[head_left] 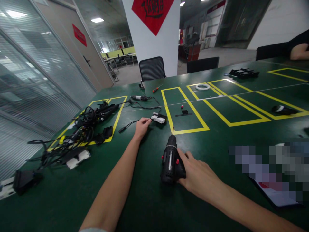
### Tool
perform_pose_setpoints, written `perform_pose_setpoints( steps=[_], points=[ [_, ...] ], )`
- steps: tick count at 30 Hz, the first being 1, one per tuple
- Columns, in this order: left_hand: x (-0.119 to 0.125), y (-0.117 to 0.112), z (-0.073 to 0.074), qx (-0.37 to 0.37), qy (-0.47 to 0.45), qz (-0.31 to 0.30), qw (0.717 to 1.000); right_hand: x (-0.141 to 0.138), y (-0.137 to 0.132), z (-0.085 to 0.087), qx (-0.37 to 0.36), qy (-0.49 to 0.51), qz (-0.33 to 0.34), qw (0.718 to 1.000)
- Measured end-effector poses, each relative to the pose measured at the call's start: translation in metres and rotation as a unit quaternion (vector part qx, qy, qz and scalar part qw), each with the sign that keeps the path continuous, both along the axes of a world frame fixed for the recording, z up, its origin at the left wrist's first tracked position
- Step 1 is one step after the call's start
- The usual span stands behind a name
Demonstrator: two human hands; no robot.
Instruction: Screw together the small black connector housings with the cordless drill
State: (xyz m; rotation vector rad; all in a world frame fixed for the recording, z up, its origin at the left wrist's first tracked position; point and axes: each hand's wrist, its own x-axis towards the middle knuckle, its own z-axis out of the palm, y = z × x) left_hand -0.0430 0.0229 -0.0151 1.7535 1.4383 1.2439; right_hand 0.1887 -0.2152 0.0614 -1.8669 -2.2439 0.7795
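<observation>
My right hand [199,174] is wrapped around a black cordless drill [169,159]. The drill lies low over the green table with its thin bit [173,130] pointing away from me. Further forward, my left hand [142,128] is closed, thumb and fingers pinching the left end of a small white-and-black box-shaped device [158,118]. A black cable with a connector [123,129] runs out past the fingers to the left. Exactly where the fingertips grip is partly hidden. Behind the device lies a black-and-silver pen-like tool [138,98] with a thin cord.
Tangled black cables and adapters [91,119] cover the table's left side. A screwdriver [156,89], a white ring [202,87], a dark cylindrical object [284,110] and black parts [243,73] lie farther off. Yellow tape [191,131] marks rectangles. Another person's arm [300,51] rests at far right.
</observation>
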Motion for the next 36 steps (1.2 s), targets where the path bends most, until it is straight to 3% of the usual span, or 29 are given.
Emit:
perform_pose_setpoints(
  steps=[6,9,12,15,19,24,27,30,33,36],
  points=[
    [0.001,-0.001,0.003,-0.004,-0.043,-0.006,0.999,-0.012,-0.008,0.004,-0.004,-0.051,0.005,0.999],
    [0.000,-0.002,0.005,-0.003,-0.058,-0.004,0.998,-0.008,-0.005,0.015,0.001,-0.064,0.042,0.997],
    [0.000,-0.002,0.003,-0.016,-0.094,0.012,0.995,-0.002,0.019,0.033,0.062,-0.059,0.062,0.994],
    [0.002,0.000,0.002,-0.041,-0.152,0.017,0.987,-0.005,0.069,0.042,0.140,-0.059,0.034,0.988],
    [0.004,-0.001,0.014,-0.071,-0.196,0.009,0.978,-0.025,0.142,0.025,0.209,-0.056,0.022,0.976],
    [-0.023,-0.038,0.052,-0.044,-0.047,0.002,0.998,-0.041,0.193,-0.010,0.224,-0.046,0.014,0.973],
    [-0.048,-0.078,0.065,-0.060,0.038,-0.023,0.997,-0.040,0.205,-0.022,0.218,-0.029,0.032,0.975],
    [-0.063,-0.112,0.065,-0.085,0.075,-0.041,0.993,-0.036,0.209,-0.025,0.210,-0.003,0.058,0.976],
    [-0.060,-0.126,0.061,-0.108,0.062,-0.037,0.992,-0.031,0.207,-0.025,0.200,0.024,0.078,0.976],
    [-0.042,-0.124,0.064,-0.124,0.031,-0.038,0.991,-0.025,0.200,-0.023,0.190,0.055,0.083,0.977]
  ],
)
